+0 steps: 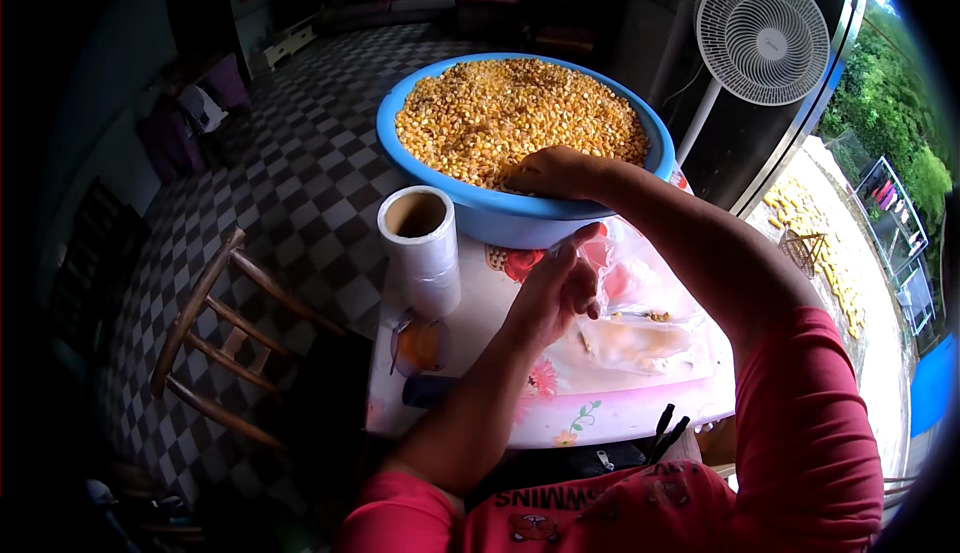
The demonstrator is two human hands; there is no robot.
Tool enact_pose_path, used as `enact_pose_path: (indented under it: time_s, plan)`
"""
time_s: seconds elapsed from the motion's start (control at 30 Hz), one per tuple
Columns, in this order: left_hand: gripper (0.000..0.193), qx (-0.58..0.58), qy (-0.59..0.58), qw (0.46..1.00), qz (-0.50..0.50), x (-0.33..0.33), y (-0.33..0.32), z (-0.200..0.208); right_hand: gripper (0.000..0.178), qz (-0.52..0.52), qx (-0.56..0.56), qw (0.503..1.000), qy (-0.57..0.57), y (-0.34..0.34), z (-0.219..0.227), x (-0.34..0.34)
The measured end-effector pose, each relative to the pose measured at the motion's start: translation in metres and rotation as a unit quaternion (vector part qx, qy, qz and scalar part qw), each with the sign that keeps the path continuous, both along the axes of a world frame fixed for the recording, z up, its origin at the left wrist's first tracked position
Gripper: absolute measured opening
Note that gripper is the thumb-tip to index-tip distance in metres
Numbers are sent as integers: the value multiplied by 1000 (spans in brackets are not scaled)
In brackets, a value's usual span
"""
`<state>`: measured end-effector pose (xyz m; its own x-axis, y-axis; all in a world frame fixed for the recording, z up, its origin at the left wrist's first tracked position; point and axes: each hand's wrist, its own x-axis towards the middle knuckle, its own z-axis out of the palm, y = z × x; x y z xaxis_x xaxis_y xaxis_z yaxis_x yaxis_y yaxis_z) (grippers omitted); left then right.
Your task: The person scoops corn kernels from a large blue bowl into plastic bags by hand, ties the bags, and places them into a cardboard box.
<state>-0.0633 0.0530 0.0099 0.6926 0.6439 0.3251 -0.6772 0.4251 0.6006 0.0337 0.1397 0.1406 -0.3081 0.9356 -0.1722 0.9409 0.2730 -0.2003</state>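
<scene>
A large blue basin (pixel 392 143) heaped with yellow corn kernels (pixel 520 113) stands on the table. My right hand (pixel 555 171) reaches over its near rim, with the fingers sunk in the corn. Their tips are hidden among the kernels. Just in front of the basin, my left hand (pixel 560 288) is closed, thumb up, on the edge of a clear plastic bag (pixel 635 288). The bag spreads to the right of that hand, with a few kernels by it. To the left stands an upright roll of clear plastic (pixel 430 268) with a brown cardboard core.
A flowered cover lies over the table (pixel 500 423). Near its left edge sit a round container with something orange (pixel 420 346) and a dark object (pixel 428 390). A wooden chair (pixel 215 353) stands at left, a white fan (pixel 765 43) at back right. Corn cobs (pixel 815 243) lie outside.
</scene>
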Motion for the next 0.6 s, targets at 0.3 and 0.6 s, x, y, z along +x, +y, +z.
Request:
enact_pose_path:
  time_s: [0.3, 0.6]
  plan:
    - [53, -44, 32, 998, 10, 1, -6, 13, 30, -107, 186, 977, -7, -25, 13, 18]
    - [55, -53, -11, 998, 7, -2, -3, 5, 17, 79, 166, 947, 264, -114, 6, 38]
